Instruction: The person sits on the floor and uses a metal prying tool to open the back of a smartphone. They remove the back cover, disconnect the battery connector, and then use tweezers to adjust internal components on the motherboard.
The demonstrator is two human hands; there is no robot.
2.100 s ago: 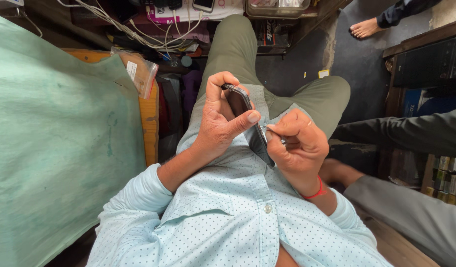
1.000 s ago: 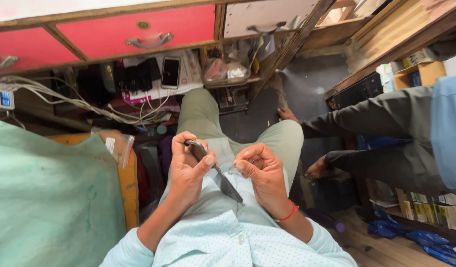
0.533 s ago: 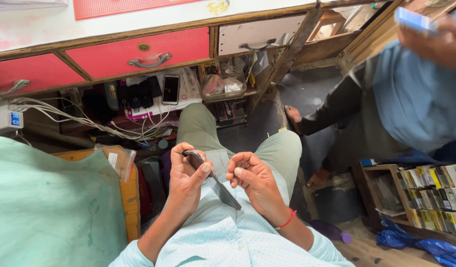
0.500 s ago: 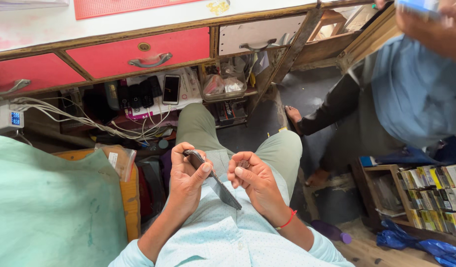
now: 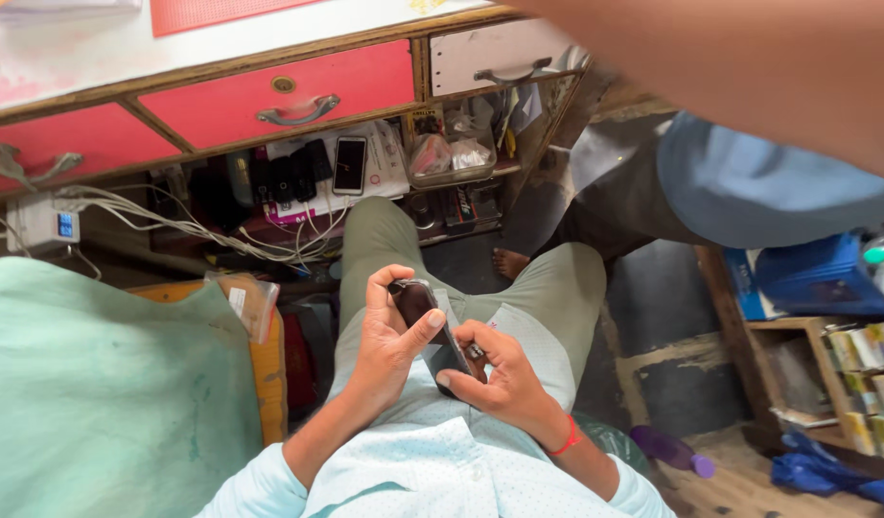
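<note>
The person sat with both hands over their lap, above the green trousers [image 5: 557, 288]. The left hand [image 5: 389, 341] held a dark, flat mobile phone [image 5: 430, 331]. Its fingers were curled around the left side of the phone, and the thumb lay across the front. The right hand [image 5: 504, 379] touched the near end of the same phone. Its fingers were bent in tight against the phone's edge, pinching it. A thin red band [image 5: 565, 443] went around the right wrist.

The phone sat in the middle of the scene, tilted, with its far end pointing up at the desk.

On the far side stood a wooden desk with red drawers [image 5: 279, 91] and metal handles. Under it, on a shelf, lay a black phone with a dark screen [image 5: 349, 165] and a bunch of white cables [image 5: 174, 225]. A white power box [image 5: 41, 225] sat at the far left. A pale green cloth [image 5: 97, 403] covered the near left side. Another person's arm in a blue sleeve [image 5: 758, 187] reached across the far right.
</note>
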